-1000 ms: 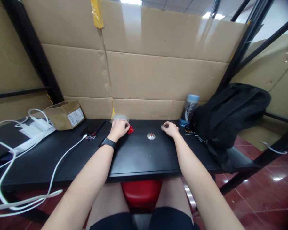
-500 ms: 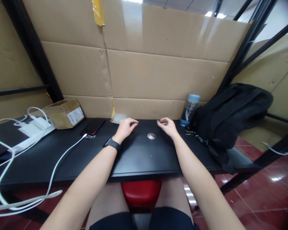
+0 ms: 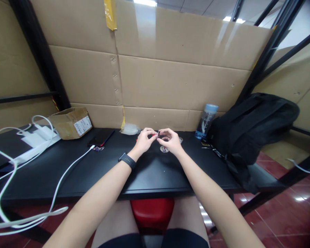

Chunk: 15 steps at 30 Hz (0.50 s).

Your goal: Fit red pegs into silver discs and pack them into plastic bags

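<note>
Left hand and right hand, formerly apart on table, now meet, jointly pinching small red piece and metal disc.

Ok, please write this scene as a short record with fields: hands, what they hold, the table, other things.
left hand: raised over the table, fingers pinching a small red piece
right hand: fingertips meeting the left hand's, on a small piece too small to tell
table: black
on table: small round metal part under the hands
left side: cardboard box, white cable, dark phone
right side: water bottle, black backpack
</note>
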Each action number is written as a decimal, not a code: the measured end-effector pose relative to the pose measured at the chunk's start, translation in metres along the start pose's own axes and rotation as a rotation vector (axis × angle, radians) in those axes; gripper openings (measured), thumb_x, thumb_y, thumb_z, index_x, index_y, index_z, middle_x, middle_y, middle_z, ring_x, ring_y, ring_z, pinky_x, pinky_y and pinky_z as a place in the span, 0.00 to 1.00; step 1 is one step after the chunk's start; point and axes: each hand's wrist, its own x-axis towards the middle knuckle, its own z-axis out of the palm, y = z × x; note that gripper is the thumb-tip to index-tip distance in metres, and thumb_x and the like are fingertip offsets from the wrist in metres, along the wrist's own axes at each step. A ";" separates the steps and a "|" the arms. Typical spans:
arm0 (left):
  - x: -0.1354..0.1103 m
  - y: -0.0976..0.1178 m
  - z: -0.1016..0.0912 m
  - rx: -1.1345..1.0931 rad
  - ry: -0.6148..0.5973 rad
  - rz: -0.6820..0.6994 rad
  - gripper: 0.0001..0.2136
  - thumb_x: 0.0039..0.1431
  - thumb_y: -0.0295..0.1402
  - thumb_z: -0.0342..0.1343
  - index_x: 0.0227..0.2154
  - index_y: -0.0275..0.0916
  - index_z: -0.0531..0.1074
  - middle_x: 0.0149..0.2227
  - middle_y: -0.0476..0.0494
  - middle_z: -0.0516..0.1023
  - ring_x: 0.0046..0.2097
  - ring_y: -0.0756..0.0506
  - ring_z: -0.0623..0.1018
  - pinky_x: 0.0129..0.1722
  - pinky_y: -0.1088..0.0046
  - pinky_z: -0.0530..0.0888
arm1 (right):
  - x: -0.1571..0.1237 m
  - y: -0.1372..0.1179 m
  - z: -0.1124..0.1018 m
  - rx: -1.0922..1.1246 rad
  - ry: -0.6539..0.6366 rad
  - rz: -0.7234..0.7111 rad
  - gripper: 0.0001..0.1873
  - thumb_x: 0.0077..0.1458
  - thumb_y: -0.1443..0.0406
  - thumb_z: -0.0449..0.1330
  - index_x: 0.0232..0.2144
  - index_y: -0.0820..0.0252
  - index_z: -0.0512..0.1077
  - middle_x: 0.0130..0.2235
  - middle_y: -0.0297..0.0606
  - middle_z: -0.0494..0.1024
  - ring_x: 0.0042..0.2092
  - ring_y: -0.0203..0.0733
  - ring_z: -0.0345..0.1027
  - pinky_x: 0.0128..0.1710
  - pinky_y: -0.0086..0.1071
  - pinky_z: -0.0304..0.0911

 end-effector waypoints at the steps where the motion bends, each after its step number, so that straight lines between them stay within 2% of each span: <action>1: 0.000 -0.001 0.001 -0.014 0.001 -0.002 0.05 0.60 0.34 0.61 0.35 0.41 0.81 0.45 0.43 0.77 0.49 0.42 0.77 0.55 0.62 0.72 | 0.000 -0.001 -0.001 0.008 -0.002 0.001 0.18 0.44 0.59 0.71 0.38 0.55 0.73 0.49 0.43 0.80 0.48 0.47 0.77 0.43 0.37 0.72; 6: 0.001 -0.003 0.001 -0.098 -0.003 -0.015 0.06 0.60 0.35 0.61 0.35 0.40 0.81 0.44 0.41 0.76 0.49 0.42 0.77 0.56 0.62 0.71 | 0.000 -0.002 -0.004 0.061 -0.025 0.000 0.16 0.45 0.59 0.72 0.36 0.55 0.73 0.51 0.44 0.81 0.52 0.49 0.76 0.48 0.40 0.72; 15: -0.001 0.001 0.001 -0.175 0.008 -0.058 0.08 0.59 0.38 0.63 0.35 0.39 0.81 0.44 0.41 0.77 0.49 0.42 0.77 0.55 0.63 0.72 | -0.001 -0.004 -0.003 0.146 -0.050 0.023 0.20 0.43 0.56 0.74 0.36 0.55 0.74 0.53 0.45 0.80 0.54 0.50 0.75 0.54 0.44 0.71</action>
